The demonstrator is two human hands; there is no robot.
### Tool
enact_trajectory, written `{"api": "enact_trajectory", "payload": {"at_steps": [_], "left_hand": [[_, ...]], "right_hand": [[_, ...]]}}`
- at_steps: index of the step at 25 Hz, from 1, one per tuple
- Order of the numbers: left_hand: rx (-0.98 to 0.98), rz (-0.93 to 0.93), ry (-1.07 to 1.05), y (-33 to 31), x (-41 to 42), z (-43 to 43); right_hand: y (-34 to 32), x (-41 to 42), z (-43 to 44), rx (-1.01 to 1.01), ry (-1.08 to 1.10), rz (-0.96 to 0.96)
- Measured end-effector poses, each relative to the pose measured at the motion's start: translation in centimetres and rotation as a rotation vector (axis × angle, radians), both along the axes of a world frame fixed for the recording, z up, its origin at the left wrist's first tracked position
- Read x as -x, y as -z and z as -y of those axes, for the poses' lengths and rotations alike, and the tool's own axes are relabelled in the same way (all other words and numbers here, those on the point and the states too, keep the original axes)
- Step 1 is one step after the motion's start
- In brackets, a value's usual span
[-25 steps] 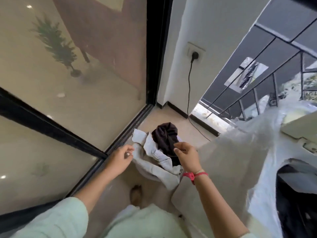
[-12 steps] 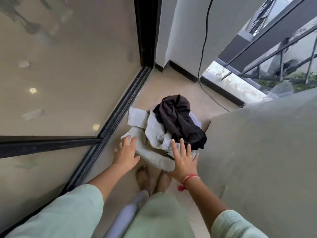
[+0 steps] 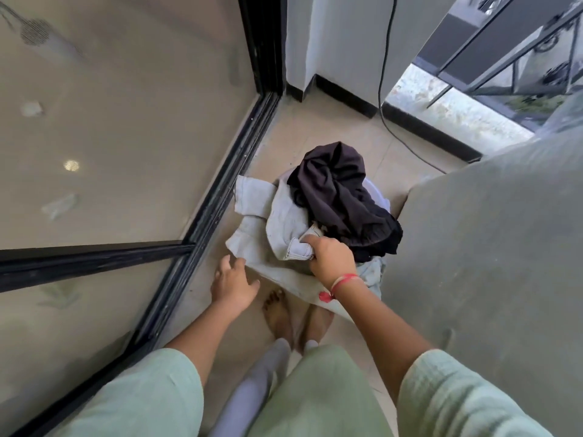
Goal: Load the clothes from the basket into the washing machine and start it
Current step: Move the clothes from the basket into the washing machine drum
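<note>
Right grip taking hold of pale denim at the basket, left grip hanging loose beside it.

From the left: the glass door is running along the floor. The left grip is hovering with fingers spread, holding nothing, just beside the hem of the pale denim garment. The right grip is clenching that garment's folded waistband edge. The dark garment is lying bunched on top and hiding most of the basket, which is standing on the floor just beside the grey cover at right. The denim is looking thick and limp, probably heavier than the thin dark cloth. Gathering it at the waistband, with a second hold lower down, is likely the way to stop the legs trailing.
</note>
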State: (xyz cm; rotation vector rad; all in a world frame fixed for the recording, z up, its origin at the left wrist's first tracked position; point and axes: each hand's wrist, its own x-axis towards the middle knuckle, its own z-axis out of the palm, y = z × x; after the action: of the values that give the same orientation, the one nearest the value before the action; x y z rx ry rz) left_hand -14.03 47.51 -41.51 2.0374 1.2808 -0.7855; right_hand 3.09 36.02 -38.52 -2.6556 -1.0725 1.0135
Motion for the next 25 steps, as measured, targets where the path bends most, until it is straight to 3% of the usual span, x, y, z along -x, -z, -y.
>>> {"api": "enact_trajectory", "payload": {"at_steps": [6, 13, 16, 20, 25], "left_hand": [[0.042, 0.135, -0.181, -6.4, 0.6, 0.9], [0.137, 0.272, -0.526, -12.7, 1.0, 2.2], [0.069, 0.472, -0.472, -17.1, 0.6, 2.7], [0.048, 0.716, -0.458, -23.9, -1.8, 2.0], [0.099, 1.254, -0.378, -32.5, -6.5, -0.8]], "right_hand": [[-10.1, 1.7, 5.8, -0.363, 0.430, -0.085], [-23.4, 4.2, 7.0, -0.790, 0.676, -0.080], [-30.3, 3.0, 6.1, -0.976, 0.736, -0.072], [-38.6, 0.3, 4.8, -1.163, 0.634, -0.026], [-48.9, -1.0, 6.8, -1.470, 0.489, 0.039]]}}
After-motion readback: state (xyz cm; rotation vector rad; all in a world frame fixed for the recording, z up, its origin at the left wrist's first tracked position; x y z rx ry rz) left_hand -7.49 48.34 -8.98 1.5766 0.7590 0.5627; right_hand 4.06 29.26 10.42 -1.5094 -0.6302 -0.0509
